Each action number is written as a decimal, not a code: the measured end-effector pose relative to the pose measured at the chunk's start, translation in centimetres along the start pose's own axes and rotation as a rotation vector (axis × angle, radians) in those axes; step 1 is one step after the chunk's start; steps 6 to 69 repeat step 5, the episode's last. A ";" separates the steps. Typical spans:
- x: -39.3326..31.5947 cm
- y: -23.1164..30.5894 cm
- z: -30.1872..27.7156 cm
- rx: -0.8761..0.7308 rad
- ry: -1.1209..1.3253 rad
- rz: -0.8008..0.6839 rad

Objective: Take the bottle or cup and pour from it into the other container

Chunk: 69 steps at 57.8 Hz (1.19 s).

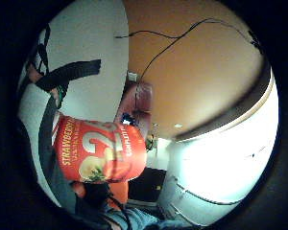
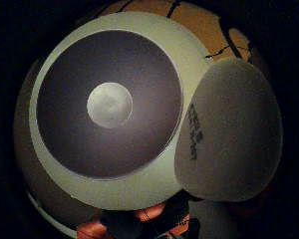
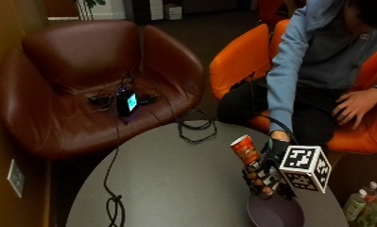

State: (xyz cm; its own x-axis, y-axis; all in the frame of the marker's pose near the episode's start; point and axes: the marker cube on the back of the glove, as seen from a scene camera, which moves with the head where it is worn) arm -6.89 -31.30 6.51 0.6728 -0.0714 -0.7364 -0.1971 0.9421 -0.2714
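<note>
Gripped in the gloved right hand (image 3: 271, 166), 1 red cup (image 3: 244, 149) with strawberry print is held above the table (image 3: 175, 184), tilted, fingers curled round its lower part. Just below the grip, at the table's near edge, sits 1 dark purple bowl (image 3: 276, 213); the thumb side palm view looks straight down into the bowl (image 2: 107, 104), showing a pale rim and a pale round spot at its bottom. The cup (image 1: 101, 151) fills the area beside the palm in the little finger side view. Whether anything is leaving the cup cannot be made out.

Away from the grip, 1 black cable (image 3: 112, 189) trails over the round grey table toward 1 brown leather armchair (image 3: 81, 80), where 1 small device (image 3: 126, 102) with a lit screen lies among more wires. The person sits on 1 orange chair (image 3: 238, 66), bare left hand (image 3: 355, 106) resting on the thigh. Beyond the bowl, on the floor, 3 bottles (image 3: 364, 203) are cut off at the edge.
</note>
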 end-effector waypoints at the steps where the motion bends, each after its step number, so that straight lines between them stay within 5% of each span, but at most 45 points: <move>1: -0.1 0.0 0.0 0.001 -0.001 -0.001; 69: -0.5 0.1 0.0 0.003 -0.012 -0.006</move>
